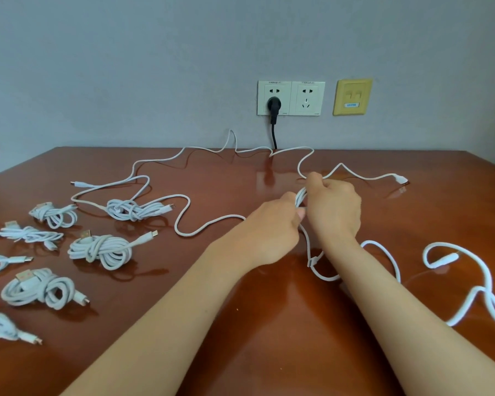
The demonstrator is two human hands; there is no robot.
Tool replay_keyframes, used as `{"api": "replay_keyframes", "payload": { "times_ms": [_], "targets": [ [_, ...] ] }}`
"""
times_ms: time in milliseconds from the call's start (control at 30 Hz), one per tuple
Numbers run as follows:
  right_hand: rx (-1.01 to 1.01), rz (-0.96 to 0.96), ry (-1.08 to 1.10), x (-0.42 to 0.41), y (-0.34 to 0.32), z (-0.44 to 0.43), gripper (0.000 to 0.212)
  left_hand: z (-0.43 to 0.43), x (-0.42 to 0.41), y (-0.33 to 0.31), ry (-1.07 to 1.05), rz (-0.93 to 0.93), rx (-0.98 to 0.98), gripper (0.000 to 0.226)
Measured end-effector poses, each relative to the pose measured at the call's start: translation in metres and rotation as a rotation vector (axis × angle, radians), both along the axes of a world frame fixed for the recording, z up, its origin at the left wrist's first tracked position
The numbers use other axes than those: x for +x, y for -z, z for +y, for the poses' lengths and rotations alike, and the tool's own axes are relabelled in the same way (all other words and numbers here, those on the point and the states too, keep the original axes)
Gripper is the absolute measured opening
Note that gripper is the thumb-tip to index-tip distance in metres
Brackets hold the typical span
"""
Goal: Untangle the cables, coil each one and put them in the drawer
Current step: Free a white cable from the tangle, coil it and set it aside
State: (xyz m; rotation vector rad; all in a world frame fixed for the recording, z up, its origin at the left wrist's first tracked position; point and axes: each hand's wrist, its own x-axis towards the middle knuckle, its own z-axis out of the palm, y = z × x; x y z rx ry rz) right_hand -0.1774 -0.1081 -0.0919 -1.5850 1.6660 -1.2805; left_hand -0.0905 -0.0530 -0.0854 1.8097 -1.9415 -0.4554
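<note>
A long white cable (183,224) snakes loose across the brown table (269,338), running to the back edge and ending in a plug (401,179) at the right. My left hand (275,224) and my right hand (336,208) meet at the table's middle, both gripping a small bundle of this cable's loops (300,197) between them. A connector (312,261) dangles just below my hands. Several coiled white cables (100,250) lie at the left. No drawer is in view.
Another thick white cable (483,281) loops loose at the right edge. A black plug (274,105) sits in a wall socket behind the table, its cord dropping behind the back edge. A yellow wall plate (352,97) is to its right.
</note>
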Motion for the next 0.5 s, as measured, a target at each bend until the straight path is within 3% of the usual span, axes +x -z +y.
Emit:
{"api": "replay_keyframes", "payload": {
  "times_ms": [233,433,500],
  "targets": [
    [0.113,0.027,-0.246,-0.013,-0.009,-0.013,0.037,-0.005,0.011,0.002,0.008,0.07,-0.044,0.027],
    [0.422,-0.567,-0.699,-0.025,-0.013,-0.018,0.028,-0.004,0.022,0.0,0.182,0.603,0.024,0.032],
    [0.418,-0.532,-0.772,-0.022,-0.01,-0.016,0.027,-0.005,0.024,-0.002,0.191,0.73,-0.013,0.032]
  ]
}}
